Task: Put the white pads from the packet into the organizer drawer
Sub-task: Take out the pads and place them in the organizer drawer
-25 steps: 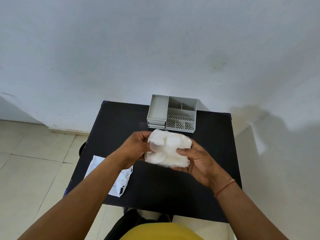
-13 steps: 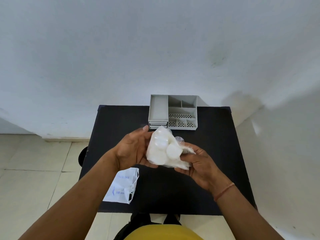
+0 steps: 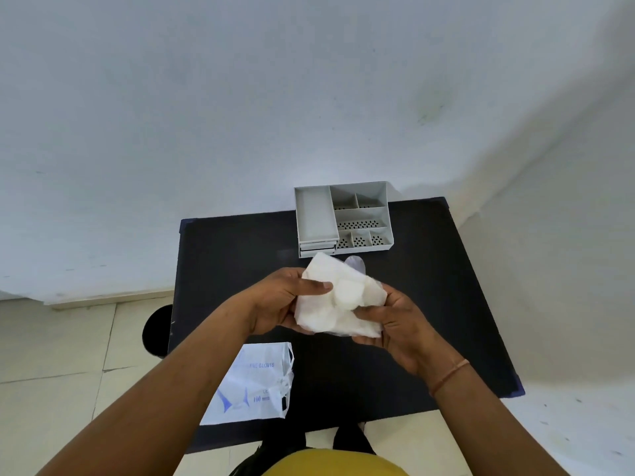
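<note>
The left hand's fingers and the right hand are clamped on the soft clear plastic packet of round white pads, above the black bench. Open it gently, then reach toward 12 o'clock for the grey plastic organizer's shut drawer.

Both forearms reach forward and converge ahead of the torso. The left hand curls from the left side, thumb lying across the top, fingers wrapped beneath. The right hand sits just beside it, slightly nearer the body, palm turned up and inward, thumb pressing inward toward the left hand. A thin band circles the right wrist.
</note>
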Demonstrator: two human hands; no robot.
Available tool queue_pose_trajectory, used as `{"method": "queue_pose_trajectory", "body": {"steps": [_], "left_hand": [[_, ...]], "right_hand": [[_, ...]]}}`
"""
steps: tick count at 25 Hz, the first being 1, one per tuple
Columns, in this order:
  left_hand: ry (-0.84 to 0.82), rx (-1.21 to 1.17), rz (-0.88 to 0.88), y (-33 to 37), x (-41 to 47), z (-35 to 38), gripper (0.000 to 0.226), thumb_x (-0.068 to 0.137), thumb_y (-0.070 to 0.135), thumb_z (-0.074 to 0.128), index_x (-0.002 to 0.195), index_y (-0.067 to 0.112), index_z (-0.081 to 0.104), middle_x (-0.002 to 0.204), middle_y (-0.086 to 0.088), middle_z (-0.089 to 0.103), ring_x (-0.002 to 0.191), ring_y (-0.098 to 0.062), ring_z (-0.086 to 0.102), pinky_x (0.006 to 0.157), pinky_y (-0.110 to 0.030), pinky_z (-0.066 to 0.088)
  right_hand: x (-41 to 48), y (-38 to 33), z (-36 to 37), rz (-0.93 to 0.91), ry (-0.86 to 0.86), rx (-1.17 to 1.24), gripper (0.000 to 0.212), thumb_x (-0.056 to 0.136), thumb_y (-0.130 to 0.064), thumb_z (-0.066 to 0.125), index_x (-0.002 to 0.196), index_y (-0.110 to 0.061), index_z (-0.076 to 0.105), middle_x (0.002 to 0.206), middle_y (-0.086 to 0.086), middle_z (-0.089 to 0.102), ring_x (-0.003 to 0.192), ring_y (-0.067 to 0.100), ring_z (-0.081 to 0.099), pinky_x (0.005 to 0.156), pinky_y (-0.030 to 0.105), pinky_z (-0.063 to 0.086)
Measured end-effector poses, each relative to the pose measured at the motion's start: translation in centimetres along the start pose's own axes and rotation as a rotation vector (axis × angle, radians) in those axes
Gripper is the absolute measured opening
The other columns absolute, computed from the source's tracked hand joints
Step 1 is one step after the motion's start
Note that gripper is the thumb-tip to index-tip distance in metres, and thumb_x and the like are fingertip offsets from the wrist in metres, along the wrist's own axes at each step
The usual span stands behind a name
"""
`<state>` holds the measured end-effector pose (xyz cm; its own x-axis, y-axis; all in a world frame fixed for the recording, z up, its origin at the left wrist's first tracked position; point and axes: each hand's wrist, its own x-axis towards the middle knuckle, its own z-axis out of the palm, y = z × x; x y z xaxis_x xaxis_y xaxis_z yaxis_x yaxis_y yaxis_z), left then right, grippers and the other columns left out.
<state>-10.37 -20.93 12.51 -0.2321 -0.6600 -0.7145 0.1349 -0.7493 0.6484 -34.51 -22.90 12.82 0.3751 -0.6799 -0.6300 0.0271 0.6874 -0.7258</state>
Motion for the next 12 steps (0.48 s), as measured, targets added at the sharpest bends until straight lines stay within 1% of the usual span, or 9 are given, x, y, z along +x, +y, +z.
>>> {"method": "queue_pose_trajectory", "body": {"steps": [2, 4, 5, 6, 7, 8, 9, 10, 12], "left_hand": [[0.016, 0.039, 0.03, 0.1, 0.3, -0.4, 0.039, 0.091, 0.019, 0.082, 0.129, 0.019, 0.073, 0.125, -0.011, 0.077, 0.112, -0.035, 0.074, 0.073, -0.048, 0.066], [0.031, 0.074, 0.055, 0.3, 0.3, -0.8, 0.036, 0.091, 0.013, 0.082, 0.125, 0.02, 0.075, 0.121, -0.008, 0.079, 0.108, -0.032, 0.076, 0.07, -0.047, 0.066], [0.033, 0.088, 0.065, 0.4, 0.2, -1.0, 0.036, 0.09, 0.012, 0.082, 0.124, 0.021, 0.075, 0.12, -0.008, 0.079, 0.108, -0.032, 0.076, 0.07, -0.047, 0.066], [0.034, 0.101, 0.074, 0.4, 0.3, -1.3, 0.037, 0.089, 0.011, 0.083, 0.123, 0.021, 0.076, 0.12, -0.008, 0.08, 0.109, -0.033, 0.075, 0.071, -0.047, 0.066], [0.032, 0.12, 0.079, 0.4, 0.3, -1.6, 0.038, 0.088, 0.01, 0.084, 0.123, 0.022, 0.076, 0.12, -0.007, 0.08, 0.11, -0.034, 0.075, 0.072, -0.048, 0.067], [0.026, 0.144, 0.08, 0.4, 0.4, -1.9, 0.039, 0.087, 0.01, 0.085, 0.123, 0.022, 0.076, 0.12, -0.007, 0.08, 0.111, -0.034, 0.075, 0.074, -0.05, 0.067], [0.016, 0.17, 0.075, 0.4, 0.4, -2.1, 0.039, 0.087, 0.01, 0.085, 0.123, 0.022, 0.076, 0.12, -0.007, 0.081, 0.112, -0.034, 0.075, 0.075, -0.05, 0.067], [0.002, 0.19, 0.067, 0.4, 0.4, -2.2, 0.04, 0.086, 0.011, 0.086, 0.123, 0.021, 0.077, 0.119, -0.007, 0.081, 0.112, -0.034, 0.076, 0.076, -0.051, 0.067], [-0.025, 0.206, 0.056, 0.4, 0.4, -2.5, 0.039, 0.086, 0.011, 0.086, 0.123, 0.02, 0.077, 0.119, -0.009, 0.081, 0.111, -0.035, 0.076, 0.074, -0.049, 0.067]], "right_hand": [[0.0, 0.0, 0.5, 0.014, 0.012, 0.046, 0.044, 0.093, -0.002, 0.064, 0.132, -0.023, 0.063, 0.128, 0.011, 0.07, 0.108, 0.036, 0.073, 0.075, 0.048, 0.065], [0.0, 0.0, 1.1, 0.061, 0.028, 0.13, 0.034, 0.1, -0.017, 0.055, 0.133, -0.021, 0.061, 0.127, 0.014, 0.073, 0.113, 0.042, 0.071, 0.081, 0.054, 0.062], [0.1, 0.0, 1.4, 0.098, 0.035, 0.173, 0.034, 0.101, -0.029, 0.052, 0.133, -0.02, 0.062, 0.125, 0.014, 0.075, 0.115, 0.043, 0.071, 0.086, 0.057, 0.06], [0.3, -0.1, 1.5, 0.133, 0.036, 0.202, 0.04, 0.102, -0.04, 0.049, 0.132, -0.019, 0.064, 0.123, 0.014, 0.076, 0.116, 0.042, 0.07, 0.092, 0.061, 0.057], [0.6, -0.3, 1.8, 0.161, 0.032, 0.215, 0.047, 0.1, -0.049, 0.048, 0.131, -0.018, 0.068, 0.123, 0.014, 0.076, 0.118, 0.041, 0.07, 0.099, 0.063, 0.054], [0.5, -0.6, 2.2, 0.176, 0.015, 0.223, 0.052, 0.099, -0.054, 0.048, 0.129, -0.017, 0.071, 0.124, 0.015, 0.076, 0.117, 0.039, 0.07, 0.103, 0.062, 0.052], [0.6, -0.8, 2.8, 0.159, -0.005, 0.219, 0.053, 0.099, -0.053, 0.051, 0.128, -0.014, 0.072, 0.124, 0.016, 0.076, 0.114, 0.038, 0.071, 0.103, 0.059, 0.052], [0.7, -0.7, 3.1, 0.103, -0.006, 0.195, 0.048, 0.099, -0.045, 0.057, 0.129, -0.012, 0.072, 0.123, 0.016, 0.075, 0.109, 0.036, 0.072, 0.1, 0.057, 0.054], [1.0, -0.3, 3.1, -0.077, 0.038, 0.069, 0.036, 0.094, -0.021, 0.069, 0.13, -0.016, 0.071, 0.125, 0.013, 0.075, 0.109, 0.035, 0.072, 0.095, 0.056, 0.057]]}}
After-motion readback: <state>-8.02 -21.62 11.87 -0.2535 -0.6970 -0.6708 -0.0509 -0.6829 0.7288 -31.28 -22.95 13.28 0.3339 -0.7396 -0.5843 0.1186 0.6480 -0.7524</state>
